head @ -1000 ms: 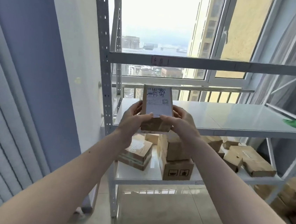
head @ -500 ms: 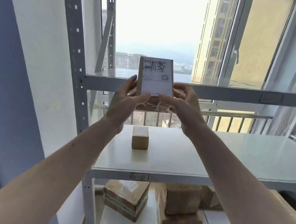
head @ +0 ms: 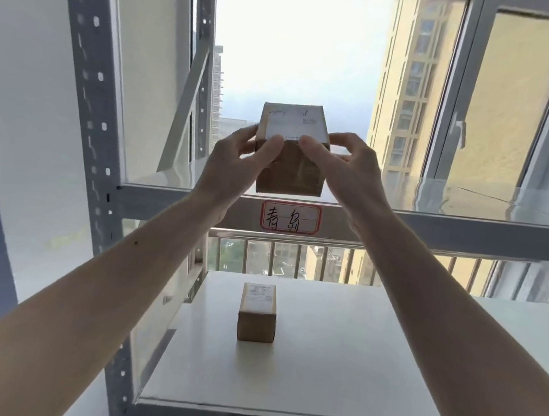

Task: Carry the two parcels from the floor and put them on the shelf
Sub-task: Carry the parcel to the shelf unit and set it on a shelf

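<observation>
A brown cardboard parcel [head: 295, 171] with a white label on top is held between both hands at the front edge of the upper shelf [head: 467, 233]. My left hand [head: 236, 166] grips its left side and my right hand [head: 348, 171] grips its right side, thumbs on the label's near edge. Its bottom edge sits level with the shelf board; whether it rests there I cannot tell. A second, smaller brown parcel [head: 256, 321] with a white label stands alone on the middle shelf [head: 368, 370] below.
The grey metal rack upright [head: 86, 113] rises at the left. A red-bordered handwritten label [head: 290, 217] is stuck on the upper shelf's front beam. Behind the rack is a window [head: 315, 59] with a railing [head: 345, 262]. A white wall lies left.
My hands have lifted the parcel from in front of the beam up to the upper shelf and tipped it flatter, label facing up. My view has risen and moved closer to the rack.
</observation>
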Demonstrator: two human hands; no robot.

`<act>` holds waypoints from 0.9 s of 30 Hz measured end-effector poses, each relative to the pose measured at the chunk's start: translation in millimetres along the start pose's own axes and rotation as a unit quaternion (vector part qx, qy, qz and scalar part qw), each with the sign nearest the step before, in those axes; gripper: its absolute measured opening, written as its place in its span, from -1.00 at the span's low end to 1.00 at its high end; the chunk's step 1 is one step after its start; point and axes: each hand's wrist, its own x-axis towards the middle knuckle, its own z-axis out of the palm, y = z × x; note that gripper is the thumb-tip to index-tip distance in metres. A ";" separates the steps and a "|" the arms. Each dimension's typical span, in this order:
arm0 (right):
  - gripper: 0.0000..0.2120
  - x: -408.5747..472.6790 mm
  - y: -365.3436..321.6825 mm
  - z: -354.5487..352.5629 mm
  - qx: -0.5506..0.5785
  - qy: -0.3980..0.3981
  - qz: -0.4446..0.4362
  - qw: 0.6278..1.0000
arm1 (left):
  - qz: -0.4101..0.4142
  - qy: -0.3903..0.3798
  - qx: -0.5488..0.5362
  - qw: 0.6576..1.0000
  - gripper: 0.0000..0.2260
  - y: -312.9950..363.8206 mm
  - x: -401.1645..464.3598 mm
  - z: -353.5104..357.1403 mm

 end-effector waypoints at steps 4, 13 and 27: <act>-0.39 17.9 13.1 10.0 -0.063 0.000 0.014 0.998 | -0.021 -0.038 0.030 0.999 -0.68 -17.1 18.0 -4.6; -0.31 32.5 22.5 7.4 -0.126 -0.062 0.043 0.989 | -0.021 -0.097 0.134 0.986 -0.48 -39.3 40.6 -11.8; -0.60 60.9 29.3 -5.9 -0.212 -0.139 -0.046 0.966 | -0.035 -0.137 0.260 0.955 -0.54 -34.1 57.7 -4.7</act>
